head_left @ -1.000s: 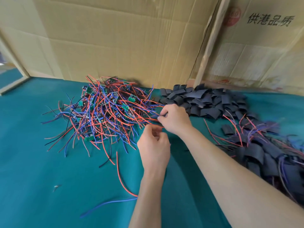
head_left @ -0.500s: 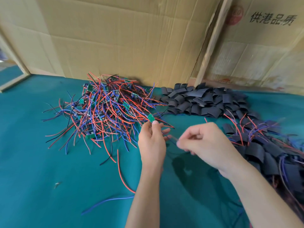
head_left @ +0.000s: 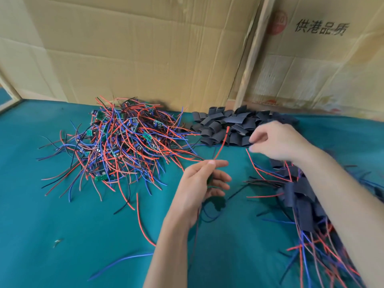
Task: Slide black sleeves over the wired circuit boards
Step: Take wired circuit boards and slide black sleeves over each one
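Observation:
A tangled heap of small green circuit boards with red, blue and black wires [head_left: 122, 140] lies at the left on the teal table. A pile of black sleeves [head_left: 228, 127] lies behind centre. My left hand [head_left: 202, 183] pinches one wired circuit board [head_left: 210, 179], mostly hidden by my fingers; its red wire [head_left: 221, 145] points up and darker wires hang below. My right hand [head_left: 276, 140] hovers at the right edge of the sleeve pile, blurred, fingers curled with thumb and forefinger close together; nothing shows between them.
Sleeved boards with trailing wires [head_left: 307, 204] are heaped at the right under my right forearm. Loose red [head_left: 141, 221] and blue [head_left: 120, 262] wires lie on the teal table [head_left: 52, 225] in front. Cardboard sheets [head_left: 145, 48] wall off the back.
My right hand has let go near the left hand and moved back and right to the sleeve pile. My left hand has turned, keeping the board with its red wire now pointing up.

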The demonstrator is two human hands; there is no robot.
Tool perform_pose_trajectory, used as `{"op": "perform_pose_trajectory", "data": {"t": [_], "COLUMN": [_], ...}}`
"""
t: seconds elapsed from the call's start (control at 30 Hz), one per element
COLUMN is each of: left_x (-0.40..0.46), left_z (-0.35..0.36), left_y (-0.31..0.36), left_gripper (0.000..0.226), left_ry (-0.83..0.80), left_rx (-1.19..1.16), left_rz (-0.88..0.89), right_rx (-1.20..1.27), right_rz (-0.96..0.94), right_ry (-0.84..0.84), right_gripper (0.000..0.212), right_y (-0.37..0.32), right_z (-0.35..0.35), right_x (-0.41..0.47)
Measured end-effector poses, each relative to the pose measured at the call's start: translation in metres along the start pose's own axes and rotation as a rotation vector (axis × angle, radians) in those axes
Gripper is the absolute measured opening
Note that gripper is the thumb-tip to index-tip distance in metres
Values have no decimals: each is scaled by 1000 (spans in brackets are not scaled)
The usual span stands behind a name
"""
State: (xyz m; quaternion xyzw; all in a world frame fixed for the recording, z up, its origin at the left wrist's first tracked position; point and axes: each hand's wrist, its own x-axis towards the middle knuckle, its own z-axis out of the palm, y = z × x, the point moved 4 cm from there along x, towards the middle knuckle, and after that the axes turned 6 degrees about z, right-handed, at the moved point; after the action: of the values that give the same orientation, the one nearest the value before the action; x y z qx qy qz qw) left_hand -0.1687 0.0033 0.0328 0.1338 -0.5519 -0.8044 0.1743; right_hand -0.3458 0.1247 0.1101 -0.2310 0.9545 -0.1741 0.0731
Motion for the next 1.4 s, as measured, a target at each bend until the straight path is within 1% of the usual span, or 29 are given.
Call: {"op": "perform_pose_trajectory", "data": {"t": [0.03,0.1,0.13,0.2,0.37,0.43,0.53,0.6,0.67,0.73,0.8,0.87,0.93,1.0,1.07,1.13,1.2,1.27,1.33,1.37,1.4], "left_x": [0,-1,-1,0,1,2,4,3,2,3,4,5,6,6,5,4,3,3,4,4,4], "left_z": [1,0,-1,-3,-4,-4,-6,-7,-7,-7,-7,-10,-12,-11,-9,-9,-12,-12,-8,-7,-6], "left_y": [0,0,1,0,-4,-5,-5,-4,-4,-3,-3,-3,-3,-3,-2,-1,-2,-3,-5,-6,-6], "left_gripper": [31,29,28,26,25,25,25,27,28,25,20,16,15,16,17,19,21,21,18,18,19], "left_ry": [-21,-33,-33,-25,14,39,104,131,140,143,161,212,249,242,206,205,238,242,219,213,215], "left_rx": [9,54,77,108,159,160,156,154,165,201,248,315,355,333,304,264,209,196,261,298,322], "left_rz": [6,28,36,39,21,26,51,62,78,112,157,194,211,222,235,246,239,225,223,227,231], "right_rx": [-75,-144,-158,-163,-110,-24,77,78,110,306,536,661,838,961,1021,1107,1126,1015,907,920,968], "right_rz": [47,108,121,138,140,145,94,66,45,41,42,32,39,41,23,19,56,86,88,75,53], "right_ry": [65,50,28,14,105,167,267,227,97,-59,-152,-157,-144,-134,-143,-153,-117,-20,44,33,-11], "right_gripper": [33,56,62,67,66,69,68,66,64,61,59,61,65,65,66,66,65,65,65,65,65], "right_y": [6,16,20,25,24,17,-1,-12,-20,-24,-24,-23,-20,-19,-20,-22,-19,-16,-18,-20,-22], "right_z": [0,7,13,22,23,12,7,26,53,72,78,77,75,76,79,80,80,80,80,82,83], "right_x": [14,34,40,46,40,28,-3,-29,-51,-66,-76,-78,-79,-78,-79,-80,-80,-80,-80,-81,-82]}}
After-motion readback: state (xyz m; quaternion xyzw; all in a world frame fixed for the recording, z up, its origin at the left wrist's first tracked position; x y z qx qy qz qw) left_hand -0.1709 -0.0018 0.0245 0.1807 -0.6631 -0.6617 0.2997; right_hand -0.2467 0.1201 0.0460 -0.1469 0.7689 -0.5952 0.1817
